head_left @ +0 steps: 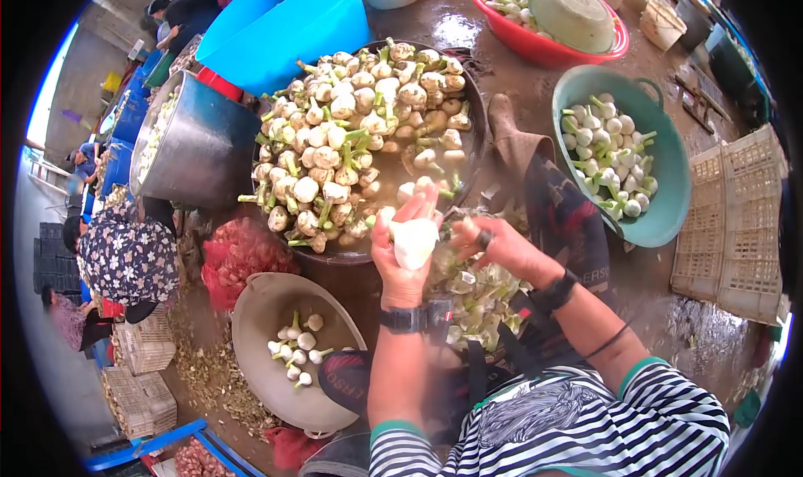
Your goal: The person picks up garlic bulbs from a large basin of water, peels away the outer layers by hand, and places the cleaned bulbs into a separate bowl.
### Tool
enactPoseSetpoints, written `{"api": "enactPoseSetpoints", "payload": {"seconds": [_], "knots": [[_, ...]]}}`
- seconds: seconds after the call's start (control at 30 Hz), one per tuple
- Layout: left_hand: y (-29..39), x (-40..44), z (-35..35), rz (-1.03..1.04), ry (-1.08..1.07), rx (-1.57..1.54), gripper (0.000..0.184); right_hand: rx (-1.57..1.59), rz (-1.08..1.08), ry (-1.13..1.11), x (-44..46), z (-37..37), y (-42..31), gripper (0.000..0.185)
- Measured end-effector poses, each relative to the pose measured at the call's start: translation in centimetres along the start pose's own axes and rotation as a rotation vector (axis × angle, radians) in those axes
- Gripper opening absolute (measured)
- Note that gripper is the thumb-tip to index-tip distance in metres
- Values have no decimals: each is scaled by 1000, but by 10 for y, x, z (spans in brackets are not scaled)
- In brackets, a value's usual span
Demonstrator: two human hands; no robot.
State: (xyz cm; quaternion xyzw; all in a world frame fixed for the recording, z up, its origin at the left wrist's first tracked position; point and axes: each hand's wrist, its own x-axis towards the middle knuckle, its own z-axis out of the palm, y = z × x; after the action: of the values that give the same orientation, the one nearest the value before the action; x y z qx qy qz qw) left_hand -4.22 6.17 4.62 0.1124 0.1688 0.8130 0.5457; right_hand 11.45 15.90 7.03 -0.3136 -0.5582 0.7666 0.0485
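Observation:
A white, peeled garlic bulb (pixel 414 241) rests in the palm of my left hand (pixel 401 268), held with the thumb at its side and the fingers stretched upward. Just right of it, apart from the bulb, my right hand (pixel 510 251) has loosely bent, slightly blurred fingers and a dark band on one finger; I see nothing in it. Ahead of both hands is a wide dark tub (pixel 478 134) of water, heaped with unpeeled garlic bulbs (pixel 335 134) on green stems. Below my right hand lies a pile of stripped skins (pixel 477 297).
Peeled bulbs lie in a green basin (pixel 669 184) at right and a grey-beige basin (pixel 251 343) at lower left. A red basin (pixel 552 54), blue tub (pixel 284 33), metal pot (pixel 201 151), red net sack (pixel 242 255) and plastic crates (pixel 728 217) surround me. Other people (pixel 130 251) sit at left.

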Motion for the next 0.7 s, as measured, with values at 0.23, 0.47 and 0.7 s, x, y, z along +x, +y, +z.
{"api": "enactPoseSetpoints", "payload": {"seconds": [0.23, 0.47, 0.7], "knots": [[2, 1, 12, 101, 203, 850, 54, 106, -437, 17, 13, 16, -18, 48], [-17, 2, 16, -26, 308, 807, 51, -260, -643, 87, 18, 8, -18, 50], [-12, 36, -11, -259, 300, 892, 40, -976, -471, 787, 4, -135, -70, 37]]}}
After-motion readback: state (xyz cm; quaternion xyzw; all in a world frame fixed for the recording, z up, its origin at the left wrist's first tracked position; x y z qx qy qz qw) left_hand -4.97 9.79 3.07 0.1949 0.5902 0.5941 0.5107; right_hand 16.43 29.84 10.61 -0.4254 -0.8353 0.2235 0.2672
